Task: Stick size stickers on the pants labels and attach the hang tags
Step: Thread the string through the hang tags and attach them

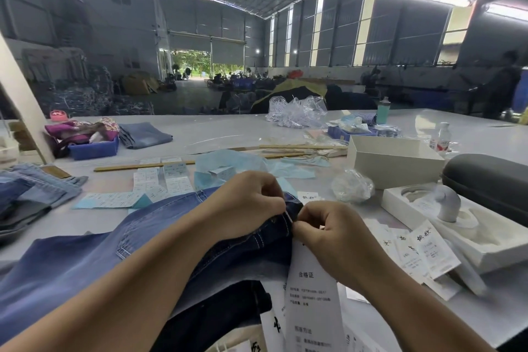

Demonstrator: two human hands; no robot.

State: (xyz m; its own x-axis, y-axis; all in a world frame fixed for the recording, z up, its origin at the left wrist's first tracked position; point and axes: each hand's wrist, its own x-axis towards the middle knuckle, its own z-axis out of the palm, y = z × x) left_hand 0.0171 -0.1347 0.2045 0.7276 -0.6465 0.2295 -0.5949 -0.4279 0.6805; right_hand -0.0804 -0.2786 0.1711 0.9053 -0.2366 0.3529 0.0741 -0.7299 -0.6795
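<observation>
Both hands meet at waistband of blue denim pants (85, 260) lying across grey table (214, 134). Left hand (245, 203) fingers curled, pinching thin white tag string (288, 217). Right hand (331, 234) pinches top of long white printed hang tag (311, 294), hanging just beside pants.

Blue denim jeans (85, 260) with white stitching are sprawling from 9 to 6 o'clock, white hang tag (313, 288) with black print is dangling at 5, blue bin (94, 149) at 10, white box (394, 163) at 2.
</observation>
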